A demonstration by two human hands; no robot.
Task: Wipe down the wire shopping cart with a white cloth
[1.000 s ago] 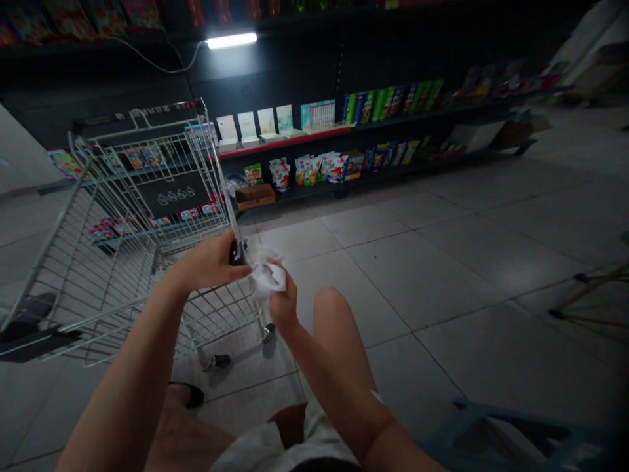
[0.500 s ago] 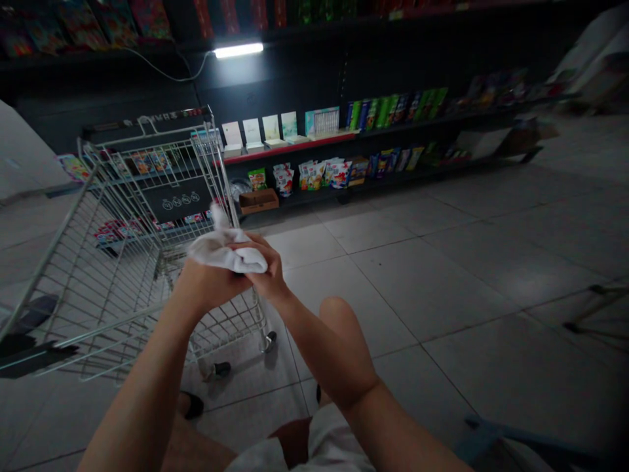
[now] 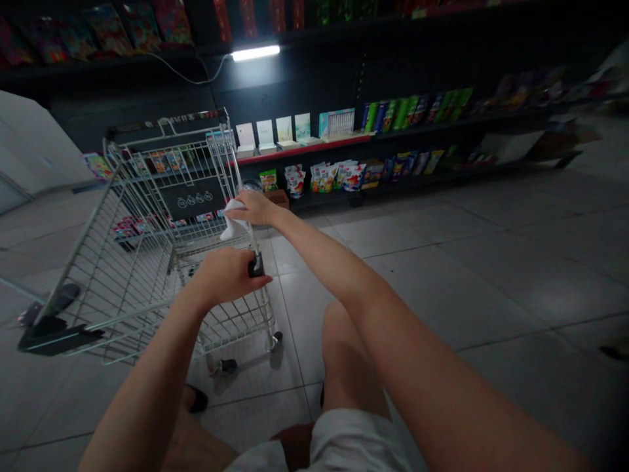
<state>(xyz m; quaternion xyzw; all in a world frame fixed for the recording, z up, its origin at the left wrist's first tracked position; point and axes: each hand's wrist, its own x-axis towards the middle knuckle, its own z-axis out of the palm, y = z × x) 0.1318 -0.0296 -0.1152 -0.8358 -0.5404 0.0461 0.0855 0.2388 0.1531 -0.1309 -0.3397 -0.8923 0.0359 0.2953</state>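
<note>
A wire shopping cart stands in front of me on the left. My left hand is closed on its near right corner, where a black plastic corner piece shows between thumb and fingers. Farther along the same side rail, my right hand presses a white cloth around the rail. Part of the cloth hangs down inside the basket. The right fingertips are partly hidden by the cloth and the rail.
Shelves behind the cart hold upright booklets, green and blue cans and snack bags. A light tube glows above. Cart wheels rest on the tiled floor near my feet.
My hands have parted. The left now grips the cart's corner, while the right has carried the white cloth forward onto the side rail. The view has shifted slightly left.
</note>
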